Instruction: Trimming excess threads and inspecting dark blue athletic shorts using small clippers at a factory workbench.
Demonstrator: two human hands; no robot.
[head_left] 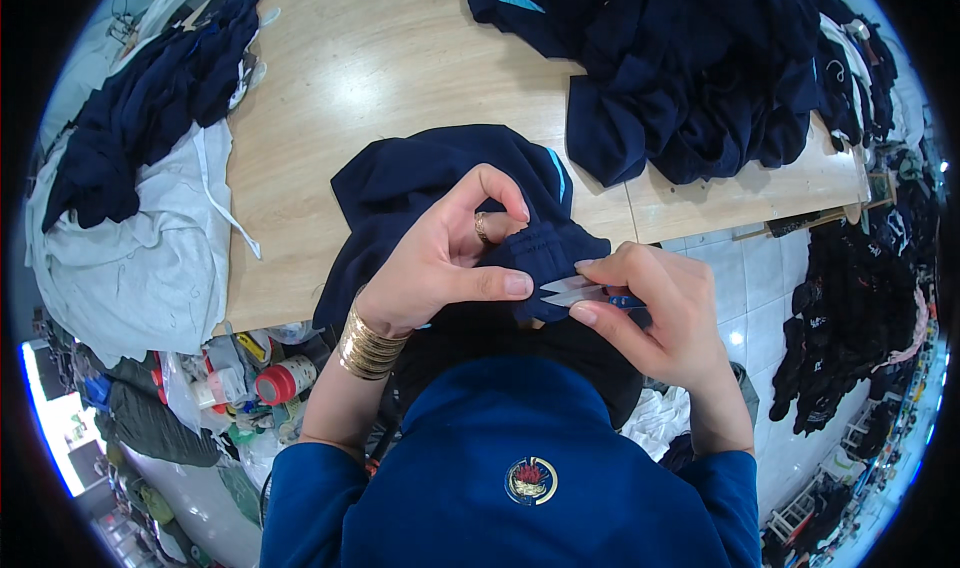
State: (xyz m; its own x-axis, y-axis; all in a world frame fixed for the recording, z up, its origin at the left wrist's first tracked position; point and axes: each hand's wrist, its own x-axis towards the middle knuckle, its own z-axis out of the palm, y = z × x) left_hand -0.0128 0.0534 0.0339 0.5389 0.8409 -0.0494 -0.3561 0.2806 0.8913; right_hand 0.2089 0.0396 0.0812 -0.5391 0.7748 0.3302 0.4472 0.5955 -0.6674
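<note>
Hands at work over a light wooden table [400, 68], seen from the wearer's own head; a navy garment [430, 168] lies loosely bunched on the table's near edge, with its gathered end [545, 253] lifted toward the wearer's body. The left hand [435, 263] has hold of that end, thumb pressed flat on the cloth and forefinger curled at its upper edge; the remaining fingers are mostly hidden, so how firmly they grip cannot be told. The right hand [665, 303] pinches small metal snips [575, 293] between thumb and fingers, a narrow grip; the blades are slightly parted, their points just beside or touching the cloth near the left thumb.

The garment looks light, soft and floppy, likely to fold and slide unless held; the gathered end seems thicker and a little firmer, so it is probably the best place to pinch, with fingertips clear of the blades; the snips look light and stiff, safest held by the blue handle end.

A large heap of navy clothes [690, 78] sits at the table's far right; white cloth [150, 258] drapes over its left edge; gold bracelets [368, 343] circle the left wrist; pale floor tiles [730, 308] show at right.
</note>
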